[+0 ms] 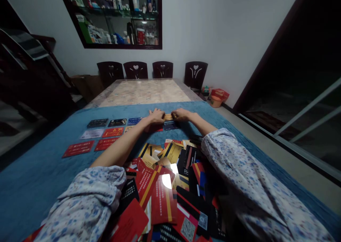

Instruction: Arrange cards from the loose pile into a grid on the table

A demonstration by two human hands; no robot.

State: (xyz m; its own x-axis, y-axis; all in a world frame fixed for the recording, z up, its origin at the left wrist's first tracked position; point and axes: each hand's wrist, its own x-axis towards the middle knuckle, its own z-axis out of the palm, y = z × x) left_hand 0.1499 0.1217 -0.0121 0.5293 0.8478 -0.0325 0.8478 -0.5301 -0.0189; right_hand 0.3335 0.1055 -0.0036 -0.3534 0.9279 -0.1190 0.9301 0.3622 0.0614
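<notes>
A gold card (168, 117) lies at the top of the laid-out cards, its two ends between my hands. My left hand (156, 116) grips its left end, and my right hand (182, 114) grips the right end with curled fingers. Just below it sits a dark blue card (171, 126). Left of my left hand are rows of cards, among them a blue card (135, 121), a black card (117, 122), an orange-red card (113, 132) and a red card (78, 148). My left forearm hides part of these rows.
A large loose heap of red, gold and black cards (163, 199) fills the table between my forearms. A blue cloth (48, 167) covers the near part of the marble-patterned table (146, 89). Several dark chairs (163, 70) stand at the far end.
</notes>
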